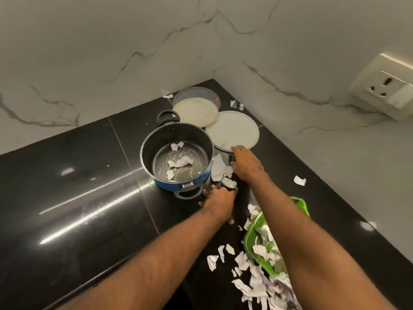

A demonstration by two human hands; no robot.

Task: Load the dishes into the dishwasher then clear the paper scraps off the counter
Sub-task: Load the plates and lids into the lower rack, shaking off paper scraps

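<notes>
A person's left hand (218, 201) lies palm-down on the black counter (78, 198), its grip released, fingers spread beside the blue pot (156, 148) and touching torn paper scraps (229, 182). The right hand (247, 164) reaches the rim of a white plate (234, 130); whether its grip grasps the plate cannot be told. More scraps fill a green tray (301, 204) near the counter's edge.

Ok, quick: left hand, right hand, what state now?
Left hand: fingers curl beside the pot handle; grip cannot be told.
Right hand: open, fingers flat, tips at the white plate rim.
</notes>
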